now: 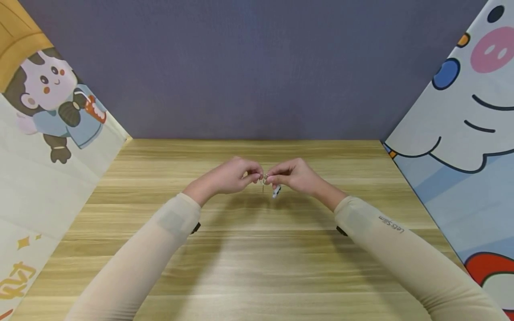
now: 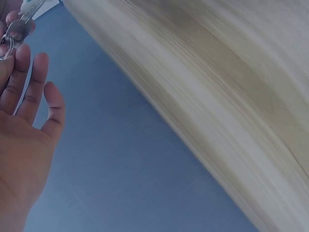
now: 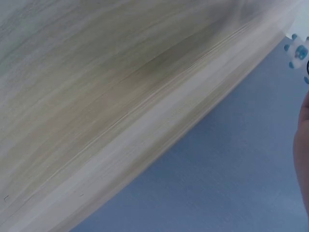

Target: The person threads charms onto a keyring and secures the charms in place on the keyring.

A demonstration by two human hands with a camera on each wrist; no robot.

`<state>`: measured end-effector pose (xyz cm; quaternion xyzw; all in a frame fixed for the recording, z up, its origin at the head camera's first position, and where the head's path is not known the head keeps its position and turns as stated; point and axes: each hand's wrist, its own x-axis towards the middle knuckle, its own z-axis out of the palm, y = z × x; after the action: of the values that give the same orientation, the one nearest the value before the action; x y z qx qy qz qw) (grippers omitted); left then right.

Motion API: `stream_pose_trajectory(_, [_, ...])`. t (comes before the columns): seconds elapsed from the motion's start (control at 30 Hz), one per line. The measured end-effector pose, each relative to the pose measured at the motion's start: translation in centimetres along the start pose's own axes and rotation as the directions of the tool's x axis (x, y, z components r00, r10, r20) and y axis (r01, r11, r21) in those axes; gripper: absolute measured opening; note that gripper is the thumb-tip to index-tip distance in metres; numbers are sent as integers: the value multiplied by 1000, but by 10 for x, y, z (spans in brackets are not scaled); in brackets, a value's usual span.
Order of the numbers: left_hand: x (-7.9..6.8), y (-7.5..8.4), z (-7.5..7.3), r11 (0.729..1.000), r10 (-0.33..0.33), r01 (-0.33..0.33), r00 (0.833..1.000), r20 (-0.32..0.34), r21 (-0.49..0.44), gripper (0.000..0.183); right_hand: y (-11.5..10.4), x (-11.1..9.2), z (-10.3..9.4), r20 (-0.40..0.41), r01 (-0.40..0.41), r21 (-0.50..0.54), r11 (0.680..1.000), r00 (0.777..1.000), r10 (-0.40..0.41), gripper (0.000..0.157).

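Both hands meet above the wooden table, around a small metal key ring (image 2: 9, 44). My left hand (image 1: 234, 176) pinches the ring between thumb and forefinger; in the left wrist view its other fingers (image 2: 34, 92) extend loosely. From the ring a silver key (image 1: 263, 188) hangs down between the hands. My right hand (image 1: 297, 177) pinches at the ring from the other side, thumb against forefinger. Below its fingertips dangles a small white charm (image 1: 276, 192) with dark marks. The right wrist view catches blue spots on this charm (image 3: 298, 52) and only an edge of the hand.
The wood-grain table (image 1: 257, 267) stretches under both forearms. Behind it rises a plain grey-blue wall (image 1: 257, 71). Cartoon-printed panels stand at the left (image 1: 44, 187) and right (image 1: 453, 133) sides.
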<state>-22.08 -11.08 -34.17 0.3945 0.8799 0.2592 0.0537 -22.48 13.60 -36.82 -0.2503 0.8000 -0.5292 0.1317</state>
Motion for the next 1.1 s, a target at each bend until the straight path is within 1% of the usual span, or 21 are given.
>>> stream_pose_trajectory(0.17, [-1, 2, 1, 996, 12, -13, 1000, 18, 92, 15, 2, 0, 0, 39, 15, -29, 999, 999, -14, 16])
stream_pose_trajectory(0.23, [-1, 3, 2, 995, 8, -10, 1000, 21, 101, 15, 2, 0, 0, 44, 8, -34, 999, 999, -7, 15])
stream_pose_trajectory(0.3, [-1, 2, 4, 997, -4, 3, 1000, 25, 75, 17, 3, 0, 0, 44, 4, -32, 999, 999, -3, 15])
stream_pose_trajectory(0.4, [0, 1, 6, 999, -35, 35, 999, 32, 0, 21, 2, 1, 0, 34, -8, -28, 1000, 999, 9, 16])
stream_pose_trajectory(0.53, [0, 0, 7, 994, -75, 78, 997, 35, -77, 21, 2, 1, -1, 21, -22, -31, 999, 1000, 23, 17])
stream_pose_trajectory(0.63, [0, 1, 8, 993, -71, 71, 997, 4, -92, 18, 1, 1, -1, 15, -26, -20, 999, 1000, 26, 17])
stream_pose_trajectory(0.77, [2, 4, 8, 996, -38, 32, 997, -71, -83, 15, 0, 0, -1, 8, -24, -1, 1000, 1000, 24, 18])
stream_pose_trajectory(0.87, [4, 5, 9, 997, -35, 26, 992, -122, -75, 14, 0, 1, -1, -4, -14, 4, 1000, 1000, 14, 18])
stream_pose_trajectory(0.93, [4, 6, 10, 995, -58, 45, 987, -148, -88, 15, -1, 1, 0, -19, -11, 8, 1000, 1000, 11, 17])
stream_pose_trajectory(1.0, [4, 6, 11, 989, -100, 80, 982, -162, -125, 17, -2, 2, 0, -34, -7, 9, 1000, 999, 8, 17])
stream_pose_trajectory(1.1, [4, 8, 12, 968, -175, 139, 971, -162, -210, 21, -4, 2, 0, -60, -2, 6, 1000, 998, 2, 17])
